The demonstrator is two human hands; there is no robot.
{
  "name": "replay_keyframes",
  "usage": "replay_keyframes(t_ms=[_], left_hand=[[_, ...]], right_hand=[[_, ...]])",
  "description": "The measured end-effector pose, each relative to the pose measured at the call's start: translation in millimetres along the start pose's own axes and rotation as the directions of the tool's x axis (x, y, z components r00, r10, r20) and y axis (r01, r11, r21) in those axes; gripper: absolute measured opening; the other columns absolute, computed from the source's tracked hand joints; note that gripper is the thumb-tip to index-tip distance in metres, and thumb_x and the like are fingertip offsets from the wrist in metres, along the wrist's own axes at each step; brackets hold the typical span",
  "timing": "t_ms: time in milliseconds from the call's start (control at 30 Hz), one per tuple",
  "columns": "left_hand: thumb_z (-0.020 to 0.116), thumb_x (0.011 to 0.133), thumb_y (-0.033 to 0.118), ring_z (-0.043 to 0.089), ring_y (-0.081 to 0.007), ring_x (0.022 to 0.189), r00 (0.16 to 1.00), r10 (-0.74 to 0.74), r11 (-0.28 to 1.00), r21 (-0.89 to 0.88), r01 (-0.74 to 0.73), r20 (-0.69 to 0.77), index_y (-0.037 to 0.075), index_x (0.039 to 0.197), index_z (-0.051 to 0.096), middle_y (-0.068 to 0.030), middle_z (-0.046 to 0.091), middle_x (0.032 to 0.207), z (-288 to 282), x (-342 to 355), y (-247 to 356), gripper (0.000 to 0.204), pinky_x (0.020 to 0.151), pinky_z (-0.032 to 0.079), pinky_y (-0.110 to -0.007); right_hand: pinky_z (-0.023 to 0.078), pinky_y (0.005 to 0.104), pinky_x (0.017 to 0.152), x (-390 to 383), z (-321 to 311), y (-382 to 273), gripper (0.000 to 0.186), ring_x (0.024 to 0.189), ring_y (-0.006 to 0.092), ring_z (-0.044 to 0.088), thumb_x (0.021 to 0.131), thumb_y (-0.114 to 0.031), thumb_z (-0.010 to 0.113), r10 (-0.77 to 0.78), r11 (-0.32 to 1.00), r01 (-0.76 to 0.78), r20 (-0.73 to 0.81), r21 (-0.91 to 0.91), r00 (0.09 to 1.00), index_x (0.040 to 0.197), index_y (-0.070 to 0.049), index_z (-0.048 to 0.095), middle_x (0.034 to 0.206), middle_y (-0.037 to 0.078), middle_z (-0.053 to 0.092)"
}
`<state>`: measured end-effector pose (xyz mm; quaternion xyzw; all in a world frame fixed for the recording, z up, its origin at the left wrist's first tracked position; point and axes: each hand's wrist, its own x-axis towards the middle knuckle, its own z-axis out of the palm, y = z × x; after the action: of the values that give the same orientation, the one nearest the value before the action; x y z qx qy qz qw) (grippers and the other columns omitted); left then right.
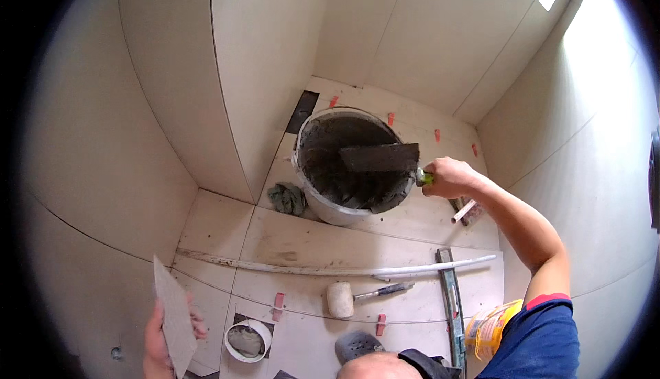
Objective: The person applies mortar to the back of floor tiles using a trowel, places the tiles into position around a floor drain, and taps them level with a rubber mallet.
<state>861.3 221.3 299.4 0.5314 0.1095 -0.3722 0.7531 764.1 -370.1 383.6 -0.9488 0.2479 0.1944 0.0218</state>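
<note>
My right hand [448, 176] is closed on the green handle of a trowel, whose mortar-coated blade [378, 157] is over a large white bucket [330, 210] of dark grey mortar [350, 188]. At the lower left, my left hand [157, 334] grips a thin, light tile piece [172, 310] held upright, its fingers showing on both sides. Beside the bucket lies a crumpled dark grey-green cloth [287, 198]. Below, a small white pot [261, 341] holds grey paste.
Tiled walls [165, 69] enclose the floor [275, 231]. A long white rod [330, 269], rubber mallet [340, 300], level [450, 296], red tile clips [278, 307], pipe piece [464, 210] and yellow bucket [487, 327] lie around. A grey clog [354, 347] shows near my bare knee [375, 365].
</note>
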Motion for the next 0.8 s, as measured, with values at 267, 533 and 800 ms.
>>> replay_keyframes(t_ms=[267,533,800], left_hand=[[0.035,0.1,0.055,0.068,-0.0356,0.09,0.972,-0.006,0.984,-0.17,0.047,0.233,-0.004,0.133,0.049,-0.0227,0.065,0.106,117,75,-61,0.069,0.081,0.056,-0.046],[0.041,0.101,0.043,0.064,-0.031,0.099,0.996,0.044,0.986,-0.159,-0.057,-0.084,-0.002,0.129,0.053,-0.0136,0.064,0.114,129,69,-106,0.054,0.088,0.053,-0.047],[0.046,0.102,0.022,0.059,-0.0259,0.119,0.968,0.165,0.945,0.31,-0.101,-0.187,-0.005,0.133,0.055,-0.0147,0.063,0.128,43,69,-143,0.042,0.102,0.048,-0.036]], right_hand=[[0.055,0.0338,0.068,12,1,19,0.025,0.071,0.0211,0.067,0.08,-0.028,0.072,-0.011,0.975,-0.011,0.1,0.22,0.995,0.087,-0.004,0.073,0.079,0.009,0.07],[0.057,0.0396,0.07,144,56,-84,0.028,0.079,0.0284,0.073,0.084,-0.018,0.055,-0.081,0.994,0.1,0.295,-0.051,0.952,0.092,-0.001,0.075,0.086,0.015,0.074],[0.053,0.0475,0.07,229,121,-54,0.032,0.073,0.033,0.069,0.09,-0.027,0.056,-0.486,0.8,0.582,0.411,-0.147,0.771,0.087,-0.001,0.076,0.083,0.017,0.072]])
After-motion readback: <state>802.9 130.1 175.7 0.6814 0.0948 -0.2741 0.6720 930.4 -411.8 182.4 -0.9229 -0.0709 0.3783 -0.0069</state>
